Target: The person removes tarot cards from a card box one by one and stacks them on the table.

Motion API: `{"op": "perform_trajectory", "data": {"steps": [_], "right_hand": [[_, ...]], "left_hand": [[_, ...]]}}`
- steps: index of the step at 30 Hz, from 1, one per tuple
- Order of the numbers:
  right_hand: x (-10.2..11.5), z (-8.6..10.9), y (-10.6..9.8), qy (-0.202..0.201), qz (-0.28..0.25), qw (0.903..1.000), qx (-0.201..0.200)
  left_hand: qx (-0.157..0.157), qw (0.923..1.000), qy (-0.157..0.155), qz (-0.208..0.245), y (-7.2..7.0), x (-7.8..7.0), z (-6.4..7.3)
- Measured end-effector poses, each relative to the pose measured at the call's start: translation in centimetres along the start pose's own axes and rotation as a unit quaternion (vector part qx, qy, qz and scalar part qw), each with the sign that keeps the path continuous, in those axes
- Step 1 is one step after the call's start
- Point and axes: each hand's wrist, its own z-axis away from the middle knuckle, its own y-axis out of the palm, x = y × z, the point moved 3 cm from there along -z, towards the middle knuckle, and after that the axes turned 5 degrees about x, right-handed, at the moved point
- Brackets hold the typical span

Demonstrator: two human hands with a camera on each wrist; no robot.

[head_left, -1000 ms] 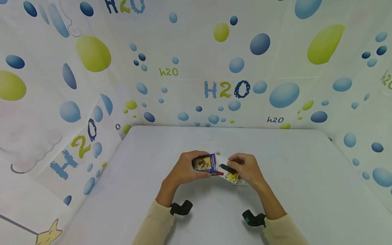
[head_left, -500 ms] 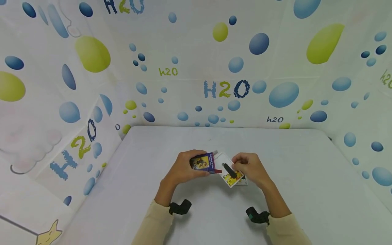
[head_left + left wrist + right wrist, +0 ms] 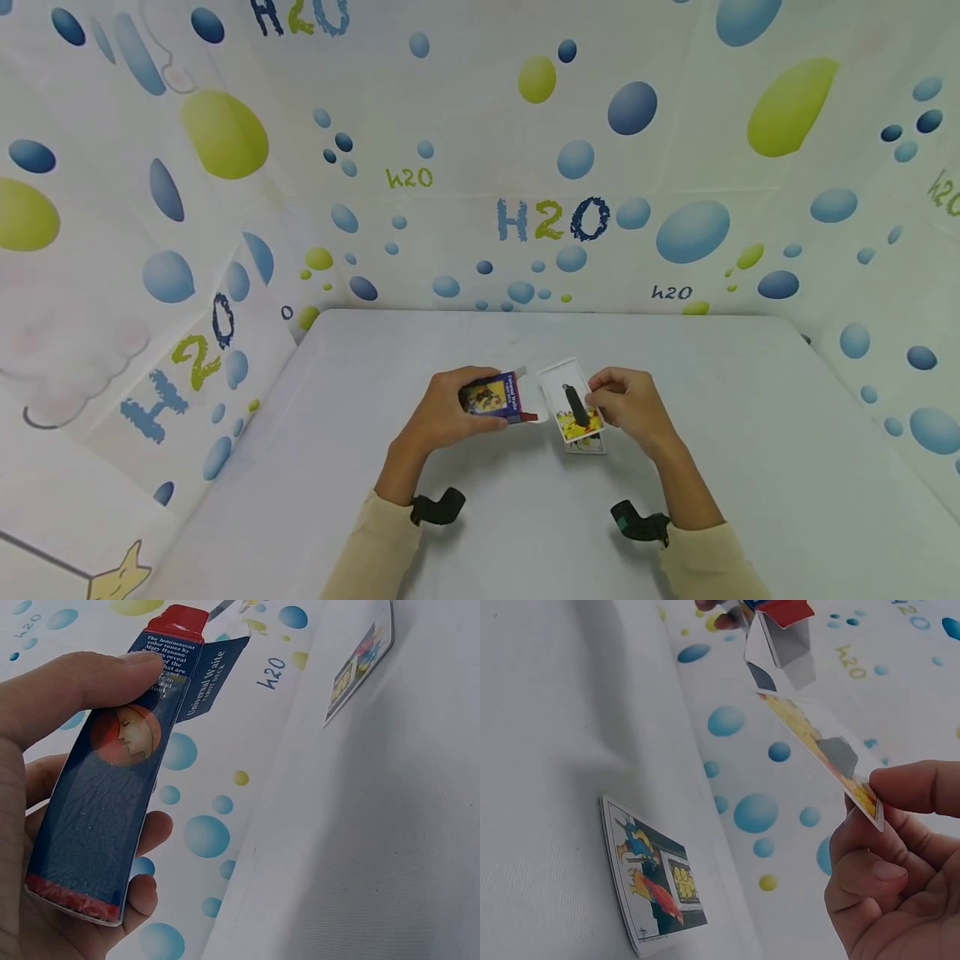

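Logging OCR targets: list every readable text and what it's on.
"Universal Waite TAROT DECK": box flap
"The luminescent color tones by Mary Hanson-": box side; rest partly under left hand
"H2O", "h2O", lone "o": backdrop
Card stack: print too small
Held card: none legible

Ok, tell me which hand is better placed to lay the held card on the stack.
The right hand, I'd judge: it pinches the card, and the stack lies close by on the table. The left hand grips the box and sits farther from the stack.
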Motion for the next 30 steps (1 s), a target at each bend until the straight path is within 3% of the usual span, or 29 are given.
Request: {"op": "perform_trajectory", "data": {"steps": [7,17,30], "right_hand": [[-1.1,-0.3,-0.5,0.036,-0.013,0.9991,-0.02],[-2.6,-0.5,-0.6,0.092,0.014,0.9954,-0.026],[-4.3,-0.9,-0.1,0.147,0.006,0.989,-0.004]], "left_hand": [[-0.003,1.0,-0.002,0.004,0.0,0.1,0.1],[-0.006,0.9999,-0.008,0.005,0.1,0.3,0.1],[-0.004,0.9998,-0.02,0.005,0.1,0.2,0.1]]}}
